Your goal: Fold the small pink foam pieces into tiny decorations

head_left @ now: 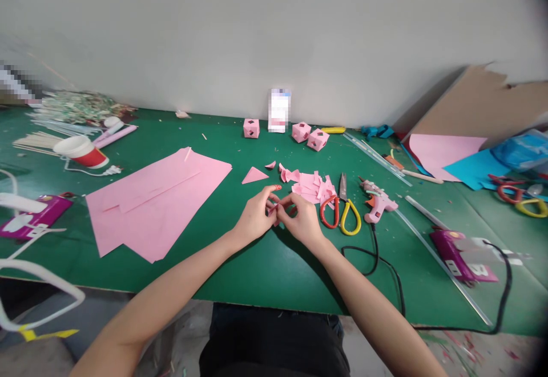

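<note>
My left hand point(257, 213) and my right hand point(301, 215) meet over the middle of the green table, fingertips pinched together on a small piece of pink paper point(274, 213), mostly hidden by the fingers. Just beyond the hands lie a pink paper triangle point(255, 175) and a pile of cut pink paper pieces point(309, 186). Beside my right hand rest scissors point(341, 209) with one red and one yellow handle loop, blades pointing away. Further right is a pink glue gun point(379, 203). Three pink paper cubes point(252, 128) with dark openings stand near the wall.
Large pink paper sheets point(162, 206) cover the table's left part. A red and white paper cup point(83, 151) leans at far left. Clear glue sticks point(445, 263), a purple power strip point(458, 257) and a black cord point(396, 280) lie right. A phone point(279, 110) stands against the wall.
</note>
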Available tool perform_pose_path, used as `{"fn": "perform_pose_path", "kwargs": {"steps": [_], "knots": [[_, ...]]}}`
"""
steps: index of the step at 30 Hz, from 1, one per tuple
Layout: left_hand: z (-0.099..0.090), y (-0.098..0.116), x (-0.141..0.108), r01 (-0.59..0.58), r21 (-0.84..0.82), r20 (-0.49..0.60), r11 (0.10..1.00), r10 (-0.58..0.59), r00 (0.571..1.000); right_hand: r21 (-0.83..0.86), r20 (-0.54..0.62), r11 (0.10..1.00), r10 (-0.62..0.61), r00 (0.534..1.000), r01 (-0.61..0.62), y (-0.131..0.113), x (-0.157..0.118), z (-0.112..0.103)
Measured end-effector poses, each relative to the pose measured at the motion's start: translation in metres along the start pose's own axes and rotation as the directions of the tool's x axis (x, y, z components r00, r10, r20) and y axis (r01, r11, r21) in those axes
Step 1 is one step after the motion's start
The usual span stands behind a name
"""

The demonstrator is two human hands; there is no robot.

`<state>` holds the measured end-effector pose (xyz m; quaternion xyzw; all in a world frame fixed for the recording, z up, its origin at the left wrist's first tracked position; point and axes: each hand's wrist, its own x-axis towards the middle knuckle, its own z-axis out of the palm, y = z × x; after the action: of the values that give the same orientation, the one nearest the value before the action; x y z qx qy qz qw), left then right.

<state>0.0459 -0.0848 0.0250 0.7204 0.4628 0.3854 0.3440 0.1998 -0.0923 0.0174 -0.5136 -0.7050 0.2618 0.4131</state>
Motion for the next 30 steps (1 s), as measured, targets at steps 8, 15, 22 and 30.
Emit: {"fn": "perform_pose_path", "kwargs": {"steps": [8, 15, 22, 30], "knots": [[-0.004, 0.001, 0.002, 0.021, -0.040, -0.009, 0.999, -0.022, 1.000, 0.007, 0.028, 1.000, 0.019, 0.999, -0.019, 0.000, 0.001, -0.002], [-0.003, 0.001, 0.002, 0.043, -0.090, 0.001, 0.995, -0.043, 0.999, -0.035, 0.012, 0.999, -0.004, 1.000, 0.004, 0.000, 0.001, -0.001], [-0.014, -0.007, 0.010, 0.052, -0.048, -0.094, 0.998, -0.056, 0.994, 0.298, 0.065, 0.931, 0.199, 0.978, -0.209, 0.011, 0.011, -0.007], [-0.013, -0.002, 0.008, 0.006, -0.006, -0.083, 1.000, -0.006, 0.997, -0.010, 0.117, 0.999, 0.042, 0.992, -0.041, 0.004, 0.005, -0.004]]}}
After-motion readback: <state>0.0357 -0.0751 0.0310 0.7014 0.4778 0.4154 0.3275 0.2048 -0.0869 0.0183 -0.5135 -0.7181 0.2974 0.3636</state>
